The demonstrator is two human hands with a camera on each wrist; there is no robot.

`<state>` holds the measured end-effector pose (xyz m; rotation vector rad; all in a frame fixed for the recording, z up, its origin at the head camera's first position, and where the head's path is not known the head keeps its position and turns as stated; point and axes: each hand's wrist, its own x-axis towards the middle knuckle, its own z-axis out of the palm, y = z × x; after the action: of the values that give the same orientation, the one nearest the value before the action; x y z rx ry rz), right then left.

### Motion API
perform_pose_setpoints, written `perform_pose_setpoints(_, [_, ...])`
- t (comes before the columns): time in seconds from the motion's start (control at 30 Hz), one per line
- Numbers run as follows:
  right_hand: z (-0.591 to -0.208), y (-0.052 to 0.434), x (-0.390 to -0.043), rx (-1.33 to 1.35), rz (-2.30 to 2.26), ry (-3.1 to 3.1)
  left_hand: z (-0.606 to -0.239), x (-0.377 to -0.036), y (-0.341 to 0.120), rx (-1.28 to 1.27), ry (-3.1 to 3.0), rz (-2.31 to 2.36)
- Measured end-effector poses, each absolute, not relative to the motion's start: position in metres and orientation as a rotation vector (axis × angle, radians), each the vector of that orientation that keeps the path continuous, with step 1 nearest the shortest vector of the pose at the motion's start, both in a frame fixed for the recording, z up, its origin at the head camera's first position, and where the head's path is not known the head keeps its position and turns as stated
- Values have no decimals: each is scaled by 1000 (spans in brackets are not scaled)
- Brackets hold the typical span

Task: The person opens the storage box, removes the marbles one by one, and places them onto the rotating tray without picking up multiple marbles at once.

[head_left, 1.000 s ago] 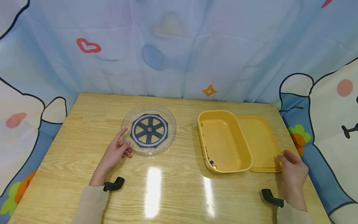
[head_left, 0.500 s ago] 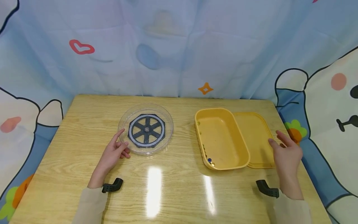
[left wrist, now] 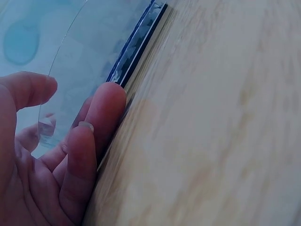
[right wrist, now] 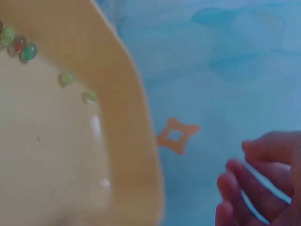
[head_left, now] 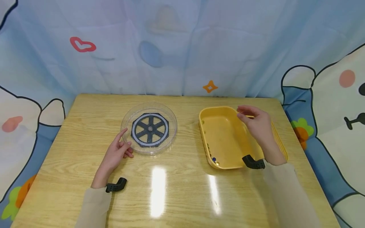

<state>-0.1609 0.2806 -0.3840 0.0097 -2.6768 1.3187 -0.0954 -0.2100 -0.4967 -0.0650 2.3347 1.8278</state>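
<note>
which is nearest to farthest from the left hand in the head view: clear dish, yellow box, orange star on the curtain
1. clear dish, touching the left hand, on the table's left.
2. yellow box, across the table on the right.
3. orange star, on the curtain behind the table.

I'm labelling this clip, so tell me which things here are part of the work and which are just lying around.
In the work:
left hand, touching the clear dish
black wheel inside the dish
right hand, above the yellow box
marbles in the box

Lying about:
box lid
table
cartoon curtain
</note>
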Motion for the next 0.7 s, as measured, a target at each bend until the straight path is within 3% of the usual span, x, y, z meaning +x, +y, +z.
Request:
perform_pose_setpoints(0.43, [-427,237,-212,327,1468,-2995,-498,-94,-210,-75,2329,1816])
perform_pose_setpoints(0.7, [-451,227,-227,357,1515,-3062,-497,-95,-209,-64,2335,1819])
